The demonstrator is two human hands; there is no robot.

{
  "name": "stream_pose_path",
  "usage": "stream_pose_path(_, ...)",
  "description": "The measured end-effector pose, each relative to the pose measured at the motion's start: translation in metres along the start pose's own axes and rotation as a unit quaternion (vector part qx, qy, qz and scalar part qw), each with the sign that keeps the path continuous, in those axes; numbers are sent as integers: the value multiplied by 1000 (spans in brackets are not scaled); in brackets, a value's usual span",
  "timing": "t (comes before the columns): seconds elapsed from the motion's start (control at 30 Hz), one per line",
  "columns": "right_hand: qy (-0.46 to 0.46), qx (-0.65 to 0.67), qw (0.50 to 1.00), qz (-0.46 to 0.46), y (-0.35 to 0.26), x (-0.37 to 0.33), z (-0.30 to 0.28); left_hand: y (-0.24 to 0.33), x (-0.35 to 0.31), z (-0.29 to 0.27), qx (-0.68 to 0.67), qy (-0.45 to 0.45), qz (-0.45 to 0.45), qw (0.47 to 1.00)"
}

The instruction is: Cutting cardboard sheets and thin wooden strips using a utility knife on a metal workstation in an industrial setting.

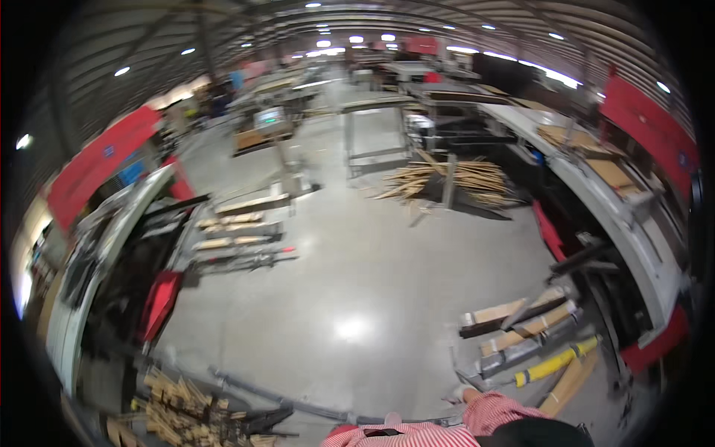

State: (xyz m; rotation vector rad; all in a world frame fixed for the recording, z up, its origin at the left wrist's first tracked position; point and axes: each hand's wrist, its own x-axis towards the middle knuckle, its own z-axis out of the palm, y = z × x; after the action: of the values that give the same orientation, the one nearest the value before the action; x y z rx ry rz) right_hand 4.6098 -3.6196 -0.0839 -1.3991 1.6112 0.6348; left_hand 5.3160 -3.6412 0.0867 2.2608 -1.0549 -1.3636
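Note:
My right arm, in a red-and-white striped sleeve (503, 411), comes in from the lower edge. Its hand (462, 393) is small and blurred; whether the fingers hold anything cannot be made out. Nearest to it are long wrapped bundles (529, 331) and a yellow wrapped roll (557, 362) on the floor at the right. More striped cloth (410, 434) shows at the bottom middle, beside a small pinkish shape I cannot identify. No left hand can be recognised.
Grey floor (335, 276) runs between long machines with red panels (104, 164) on both sides. Wood offcuts (186, 410) are heaped at lower left, near a dark bar (290, 401). Thin wooden strips (469, 179) lie piled ahead, by a metal frame (376, 104). Wrapped bundles (238, 242) lie left.

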Motion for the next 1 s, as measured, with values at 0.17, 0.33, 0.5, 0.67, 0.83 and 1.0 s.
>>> stream_pose_path(0.17, 178, 95, 975, -95, -128, -41, -283, 211, 64, -13, 24, -18, -40, 999)
stream_pose_path(0.33, 214, 138, 947, -194, -152, 90, -426, 418, 209, -20, 35, -20, -21, 999)
stream_pose_path(0.5, 161, 125, 977, -67, -65, 259, -401, 729, 418, -21, 17, -41, 91, 995)
stream_pose_path(0.67, 120, 361, 920, 97, -89, 125, -568, 1107, 489, 29, -160, -66, 395, 902)
stream_pose_path(0.83, 22, 335, 923, 186, -21, 183, -673, 1228, 503, 117, 31, -152, 308, 939)
stream_pose_path(1.0, 103, 196, 972, 78, -8, 278, -991, 1247, 597, 168, 168, -205, 169, 949)
